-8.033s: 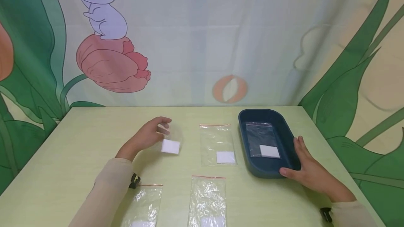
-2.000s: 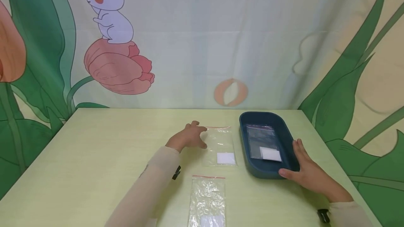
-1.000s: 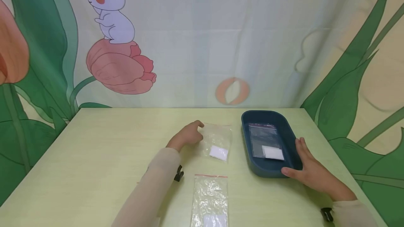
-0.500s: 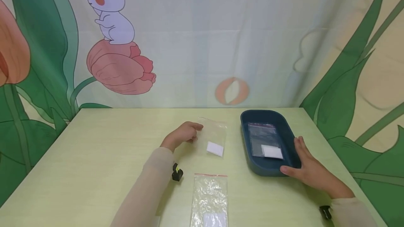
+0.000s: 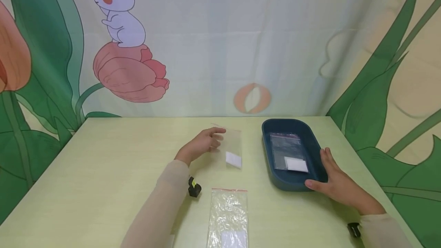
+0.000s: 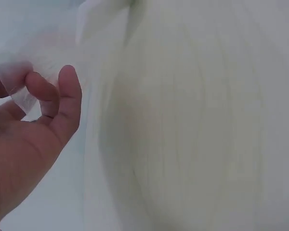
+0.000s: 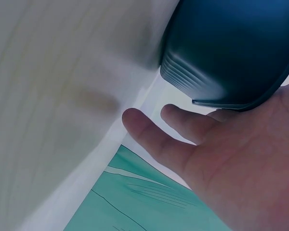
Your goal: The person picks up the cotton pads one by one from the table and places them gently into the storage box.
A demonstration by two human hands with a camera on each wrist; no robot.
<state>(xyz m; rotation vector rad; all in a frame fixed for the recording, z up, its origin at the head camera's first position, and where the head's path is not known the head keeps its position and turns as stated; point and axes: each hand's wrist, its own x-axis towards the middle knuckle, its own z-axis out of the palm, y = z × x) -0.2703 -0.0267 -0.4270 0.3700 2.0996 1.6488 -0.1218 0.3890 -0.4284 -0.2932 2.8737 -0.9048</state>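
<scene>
On the bench (image 5: 113, 171), head view. Item: one clear zip bag (image 5: 235, 141), white rectangle (image 5: 233, 159) at its lower corner, apparently raised, left of the tray (image 5: 293, 186); your left grip (image 5: 201, 143) pinches its upper left side. Risk: film this thin could slip or swing if you hold only the edge. Item: the tray itself, dark blue. Contents: clear bagging (image 5: 285, 146) with a purplish seal and white inserts (image 5: 296, 164) that look stacked; count uncertain. Risk: a jolt could slide the stack. Item: your right grip (image 5: 339, 186), spread around the tray's near right corner; too hard a push there might shift it. Item: nearer bag (image 5: 227, 209), red seal, flat on the bench, running out of view; your left sleeve (image 5: 156, 206) could drag it.

Left wrist view. Item: film crossing your fingertips, remaining fingers bent; exact contact partly hidden.

Right wrist view. Item: the tray's ridged outer wall, beside your extended fingers; contents not visible from this side.
</scene>
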